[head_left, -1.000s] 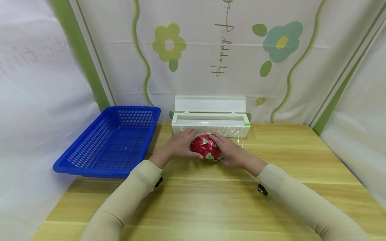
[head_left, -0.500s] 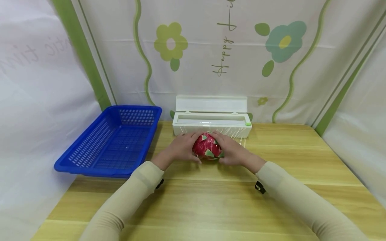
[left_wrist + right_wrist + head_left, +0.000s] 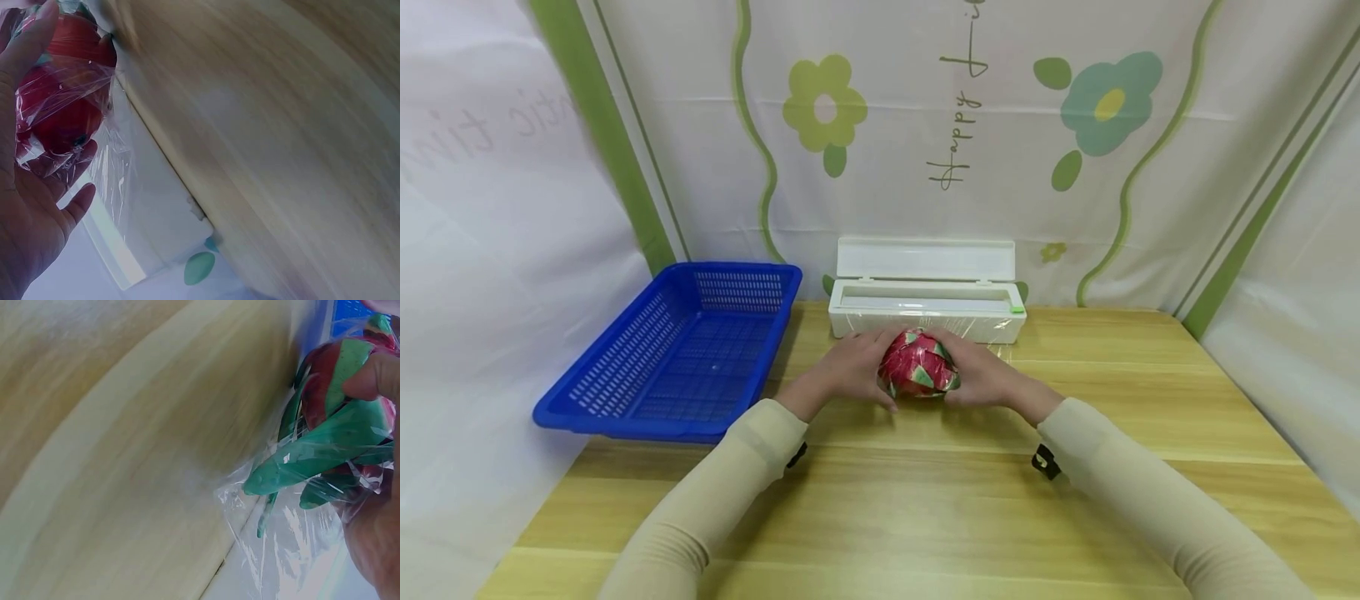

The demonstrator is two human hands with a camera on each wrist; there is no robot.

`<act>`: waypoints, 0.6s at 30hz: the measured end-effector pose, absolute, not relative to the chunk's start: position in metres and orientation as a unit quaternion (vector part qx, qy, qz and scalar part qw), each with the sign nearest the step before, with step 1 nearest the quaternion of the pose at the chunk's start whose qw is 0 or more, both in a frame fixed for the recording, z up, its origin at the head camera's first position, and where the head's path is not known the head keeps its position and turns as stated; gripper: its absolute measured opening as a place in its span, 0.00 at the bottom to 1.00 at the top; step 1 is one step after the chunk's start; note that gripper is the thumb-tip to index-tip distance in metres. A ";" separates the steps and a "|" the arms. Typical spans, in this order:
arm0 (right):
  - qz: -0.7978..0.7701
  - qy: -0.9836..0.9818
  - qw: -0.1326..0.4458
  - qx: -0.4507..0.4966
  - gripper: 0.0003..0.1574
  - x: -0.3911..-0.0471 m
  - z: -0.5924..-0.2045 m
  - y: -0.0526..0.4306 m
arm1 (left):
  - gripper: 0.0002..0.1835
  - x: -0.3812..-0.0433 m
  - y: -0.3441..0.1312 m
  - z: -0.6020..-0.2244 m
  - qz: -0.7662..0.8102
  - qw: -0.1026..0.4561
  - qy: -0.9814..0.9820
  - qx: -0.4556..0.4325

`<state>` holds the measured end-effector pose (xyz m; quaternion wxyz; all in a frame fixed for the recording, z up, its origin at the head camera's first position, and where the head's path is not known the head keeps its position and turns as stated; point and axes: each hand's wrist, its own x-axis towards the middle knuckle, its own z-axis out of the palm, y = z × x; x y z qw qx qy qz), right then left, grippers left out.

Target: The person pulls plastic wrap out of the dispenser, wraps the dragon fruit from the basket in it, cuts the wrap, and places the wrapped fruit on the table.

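Observation:
Between both hands sits a dragon fruit (image 3: 917, 367), red with green scales, on the table in front of the white cling film box. My left hand (image 3: 852, 367) grips its left side, fingers curved round it and thumb at the near side. On the opposite side my right hand (image 3: 987, 372) holds it, thumb low and fingers over the far side. Clear cling film (image 3: 62, 87) lies creased over the fruit in the left wrist view. In the right wrist view, film (image 3: 294, 544) stretches from the fruit's long green scales (image 3: 319, 450) toward the box.
Behind the fruit stands the cling film box (image 3: 880, 322), its lid (image 3: 925, 260) raised and a green slider (image 3: 1017, 309) at its right end. A blue perforated basket (image 3: 737, 392) is at the left of the wooden table (image 3: 917, 517). Printed curtains surround the table.
The dragon fruit has turned between the hands, showing different scales on top. My fingers have shifted around it, with the left thumb dropping lower. The basket and box stay in place.

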<state>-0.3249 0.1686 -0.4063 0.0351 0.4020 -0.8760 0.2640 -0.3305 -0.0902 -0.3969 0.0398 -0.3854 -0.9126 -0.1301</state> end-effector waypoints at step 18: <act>0.355 -0.869 -0.081 0.334 0.67 -0.336 -0.408 0.179 | 0.62 -0.333 -0.082 -0.397 -0.121 0.026 -0.927 -0.355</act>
